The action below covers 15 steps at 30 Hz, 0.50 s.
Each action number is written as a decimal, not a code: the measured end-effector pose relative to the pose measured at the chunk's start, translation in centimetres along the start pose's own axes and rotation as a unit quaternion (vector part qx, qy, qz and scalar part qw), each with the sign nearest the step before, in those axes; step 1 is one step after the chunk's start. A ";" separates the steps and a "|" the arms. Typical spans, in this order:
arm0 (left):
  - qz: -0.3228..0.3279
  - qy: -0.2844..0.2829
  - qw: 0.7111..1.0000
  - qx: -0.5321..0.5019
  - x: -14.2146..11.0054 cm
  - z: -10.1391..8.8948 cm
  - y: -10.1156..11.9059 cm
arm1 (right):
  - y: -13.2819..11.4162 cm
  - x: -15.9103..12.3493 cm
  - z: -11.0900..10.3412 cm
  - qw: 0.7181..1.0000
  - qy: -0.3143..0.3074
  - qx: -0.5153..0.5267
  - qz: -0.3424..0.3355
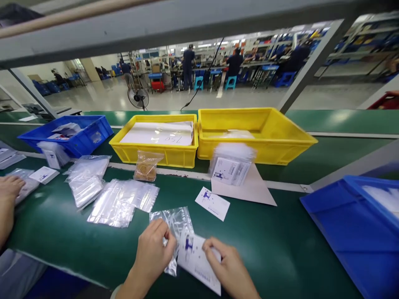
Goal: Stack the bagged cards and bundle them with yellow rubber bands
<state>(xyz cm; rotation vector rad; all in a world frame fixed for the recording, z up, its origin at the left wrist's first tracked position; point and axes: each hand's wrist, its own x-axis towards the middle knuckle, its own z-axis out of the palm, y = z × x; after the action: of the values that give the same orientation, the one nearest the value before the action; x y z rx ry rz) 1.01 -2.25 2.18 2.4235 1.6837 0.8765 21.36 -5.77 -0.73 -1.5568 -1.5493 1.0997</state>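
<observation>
My left hand [156,245] is closed on a clear zip bag [179,222], its thumb and fingers pinched together at the bag's edge. Between thumb and fingers, my right hand [229,265] grips a white printed card [198,255] with a small blue picture. The card's left end lies against the bag; whether it is inside the mouth I cannot tell. Another white card [213,202] lies flat on the green table just beyond. Piles of clear zip bags [114,203] lie to the left of my hands.
Two yellow bins [152,154] stand along the back, beside a blue bin [90,137]. A stack of filled bags [232,166] rests on cardboard [246,191]. A bag of rubber bands [146,167] leans nearby. Another blue bin [352,232] is at right; a co-worker's hand [11,189] is at left.
</observation>
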 end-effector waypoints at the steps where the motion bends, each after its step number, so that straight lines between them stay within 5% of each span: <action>1: -0.002 -0.002 1.000 0.001 -0.1 0.1 0.1 | -0.2 -0.5 -0.6 0.999 0.032 0.012 0.018; 5: 0.008 -0.007 1.000 0.000 -0.6 1.1 0.7 | -1.1 -2.8 -2.9 0.981 0.171 0.046 0.075; 7: 0.026 -0.004 1.000 -0.009 -0.7 1.5 1.2 | -1.5 -3.5 -3.5 0.979 0.194 0.034 0.061; 11: 0.070 0.011 0.997 -0.036 -0.9 2.4 2.1 | -1.5 -3.6 -2.9 0.994 0.103 0.026 0.009; 15: 0.097 0.014 0.992 -0.073 -1.2 3.0 2.6 | -1.2 -3.1 -1.5 0.998 0.004 0.046 0.043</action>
<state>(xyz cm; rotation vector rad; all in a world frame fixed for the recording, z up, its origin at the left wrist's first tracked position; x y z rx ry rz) 4.35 -3.57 0.09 2.5151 1.3536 1.0224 22.38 -8.65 1.26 -1.5758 -1.4183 1.1931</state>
